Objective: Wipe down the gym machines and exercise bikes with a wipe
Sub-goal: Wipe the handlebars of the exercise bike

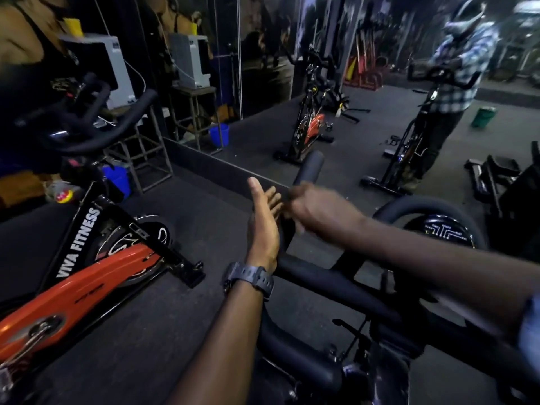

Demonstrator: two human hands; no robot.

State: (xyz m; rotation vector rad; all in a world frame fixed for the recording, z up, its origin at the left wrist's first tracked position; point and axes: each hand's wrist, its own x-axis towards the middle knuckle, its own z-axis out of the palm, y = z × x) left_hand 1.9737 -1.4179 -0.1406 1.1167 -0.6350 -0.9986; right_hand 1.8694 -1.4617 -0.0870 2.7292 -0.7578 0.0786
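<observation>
I stand over a black exercise bike whose handlebar (pixel 336 283) runs across the lower middle, its left horn (pixel 311 165) pointing away from me. My right hand (pixel 317 206), blurred by motion, reaches across and curls its fingers over that horn. My left hand (pixel 264 220), with a dark watch on the wrist, is held flat and edge-up just left of the horn, its straight fingertips near my right fingers. No wipe can be made out; anything under my right fingers is hidden. The bike's round console (pixel 445 230) sits to the right.
An orange and black bike (pixel 84 276) marked VIVA FITNESS stands close on my left. A wall mirror (pixel 263 68) ahead reflects the bikes and a person in a checked shirt (pixel 455 83). A blue bucket (pixel 118 178) and metal stand (pixel 152 153) are at the left wall. The floor is dark matting (pixel 204 217).
</observation>
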